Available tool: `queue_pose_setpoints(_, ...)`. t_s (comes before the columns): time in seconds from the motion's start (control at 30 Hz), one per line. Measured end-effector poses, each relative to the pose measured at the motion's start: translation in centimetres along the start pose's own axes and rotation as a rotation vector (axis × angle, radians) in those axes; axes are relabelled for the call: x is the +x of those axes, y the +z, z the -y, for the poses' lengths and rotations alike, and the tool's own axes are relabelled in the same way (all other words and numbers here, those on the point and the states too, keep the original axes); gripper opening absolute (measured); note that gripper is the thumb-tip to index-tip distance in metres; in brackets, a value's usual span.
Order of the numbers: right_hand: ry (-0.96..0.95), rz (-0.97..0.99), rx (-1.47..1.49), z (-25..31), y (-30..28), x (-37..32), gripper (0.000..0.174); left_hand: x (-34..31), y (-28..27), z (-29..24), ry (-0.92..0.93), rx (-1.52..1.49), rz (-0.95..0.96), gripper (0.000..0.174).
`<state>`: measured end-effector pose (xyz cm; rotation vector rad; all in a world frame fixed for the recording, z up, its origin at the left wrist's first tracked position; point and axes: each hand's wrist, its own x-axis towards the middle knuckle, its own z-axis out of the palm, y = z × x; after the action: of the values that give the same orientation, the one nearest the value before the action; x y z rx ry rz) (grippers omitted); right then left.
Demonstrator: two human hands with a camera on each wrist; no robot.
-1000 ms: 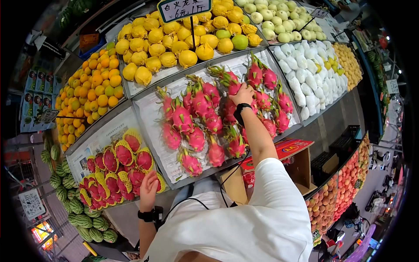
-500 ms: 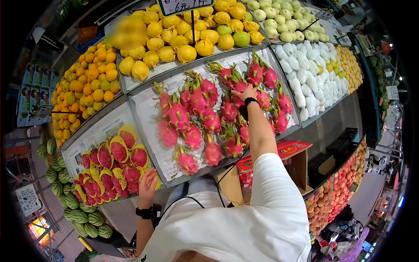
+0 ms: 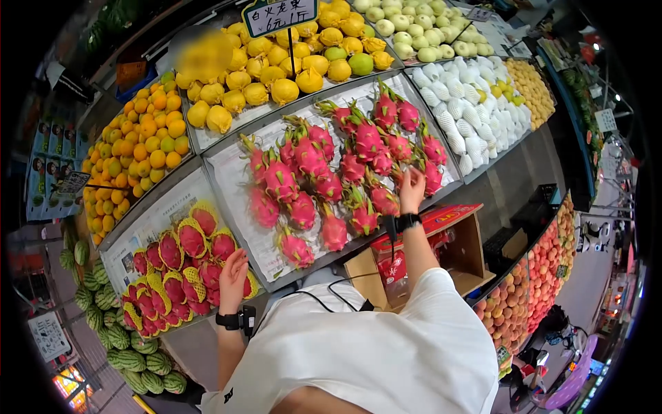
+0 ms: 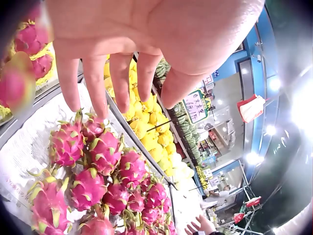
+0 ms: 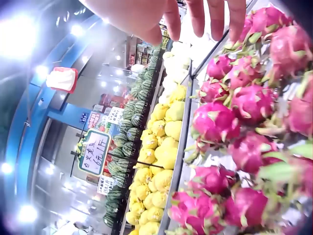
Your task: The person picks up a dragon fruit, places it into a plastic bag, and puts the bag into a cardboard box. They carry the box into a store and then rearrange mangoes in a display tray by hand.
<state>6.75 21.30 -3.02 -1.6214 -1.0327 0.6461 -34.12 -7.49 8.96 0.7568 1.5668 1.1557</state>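
Dragon fruits (image 3: pixel 311 157) lie in loose groups on a paper-lined tray (image 3: pixel 272 262) in the head view. My right hand (image 3: pixel 412 190) hovers at the tray's right front part, beside a fruit (image 3: pixel 433 177), its fingers relaxed and holding nothing. At the left, my left hand (image 3: pixel 233 279) is held by the net-wrapped dragon fruits (image 3: pixel 192 241), fingers loosely extended and nothing in them. In the left wrist view the fingers of my left hand (image 4: pixel 127 54) hang straight and apart. The right wrist view has my right hand (image 5: pixel 161 14) with spread fingers near the fruits.
Wrapped yellow fruits (image 3: pixel 284 91) fill the tray behind, under a price sign (image 3: pixel 279 15). Oranges (image 3: pixel 157 159) lie at the left, white-netted fruits (image 3: pixel 463 103) at the right. A cardboard box (image 3: pixel 476 252) stands below the tray's front edge, with a cable (image 3: pixel 338 279) near it.
My right hand has left the fruit at the back middle of the tray and moved towards the front right. The fruits there stand slightly rearranged. My left hand has barely moved.
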Motion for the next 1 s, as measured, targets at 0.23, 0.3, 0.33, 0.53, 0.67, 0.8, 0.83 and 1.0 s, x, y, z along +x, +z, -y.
queue_pose_setpoints(0.23,-0.188,0.074,-0.273,4.8,-9.3,-15.1,0.017,0.5,-0.9,1.3,0.098,-0.014,0.191,0.038)
queue_pose_setpoints(0.3,-0.298,0.032,-0.400,4.4,-12.4,-18.7,0.021,0.5,-1.2,1.7,0.108,-0.010,0.255,0.037)
queue_pose_setpoints(0.33,-0.319,0.005,-0.437,4.9,-14.0,-20.5,0.023,0.3,-1.3,2.0,0.117,-0.004,0.291,0.037)
queue_pose_setpoints(0.53,0.189,-0.358,-0.998,-0.5,-23.7,-31.1,0.049,-2.0,-2.0,3.7,0.049,0.041,0.440,0.038)
queue_pose_setpoints(0.67,0.533,-0.010,-1.340,-3.8,-27.8,-38.7,0.066,-2.9,-1.2,5.0,-0.059,-0.077,0.526,0.038)
queue_pose_setpoints(0.8,0.531,-0.048,-1.181,-3.6,-27.9,-40.8,0.067,-3.3,0.9,5.9,-0.058,-0.045,0.557,0.039)
queue_pose_setpoints(0.83,0.496,-0.048,-1.193,-3.8,-27.8,-40.5,0.064,-3.4,1.3,6.1,-0.080,-0.059,0.581,0.038)
queue_pose_setpoints(1.0,0.442,-0.135,-1.109,-3.5,-28.7,-37.7,0.042,-4.7,3.4,6.0,-0.039,0.063,0.706,0.037)
